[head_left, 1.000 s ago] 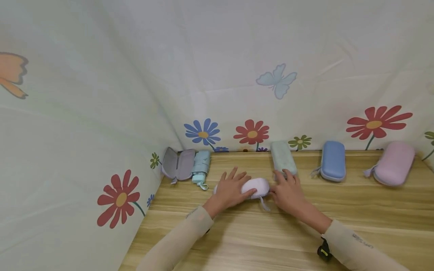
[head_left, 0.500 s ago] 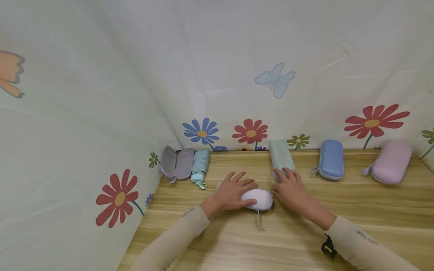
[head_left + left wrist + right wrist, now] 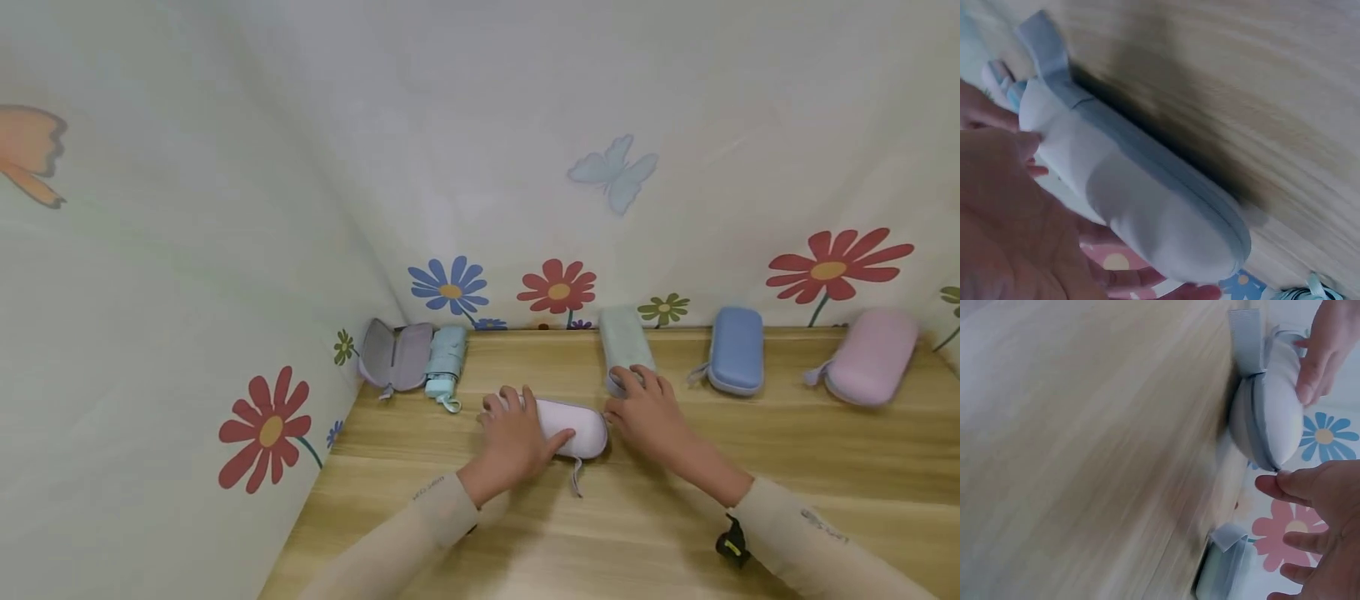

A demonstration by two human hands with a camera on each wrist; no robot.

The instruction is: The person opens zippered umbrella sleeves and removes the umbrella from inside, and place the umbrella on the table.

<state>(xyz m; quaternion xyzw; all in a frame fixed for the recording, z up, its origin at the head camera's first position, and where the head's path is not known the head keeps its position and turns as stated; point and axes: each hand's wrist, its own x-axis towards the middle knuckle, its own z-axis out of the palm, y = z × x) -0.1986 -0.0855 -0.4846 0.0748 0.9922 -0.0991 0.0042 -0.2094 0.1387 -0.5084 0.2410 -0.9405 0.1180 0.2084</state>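
Your pale lilac zip case [image 3: 577, 423] lies at the centre of the frame, a little low, on the wood-grain table [image 3: 622, 550]. Your left hand [image 3: 512, 437] grips it from the left: fingers curled over the far side, thumb laid across the near part of the shell. That hold most likely anchors the rounded body while your other hand works at its right-hand end.

Your right hand [image 3: 654, 421] pinches, thumb to index finger, right at that end, where the zip seam [image 3: 1259, 425] comes to a point. It is probably the zip slider between your fingertips, though it is too small to make out. The other fingers spread away from the pinch, which leaves the tip free; in the head view they overlap the near end of the mint green case [image 3: 626, 337].

The fabric loop [image 3: 577, 479] hangs toward the bottom of the frame, outside both grips. Along the back edge, an opened lilac case [image 3: 412, 357] and a folded light-blue umbrella [image 3: 446, 354] sit side by side at left, while the blue case [image 3: 737, 348] and pink case [image 3: 876, 357] lie to the right, apparently parked clear of your working spot.
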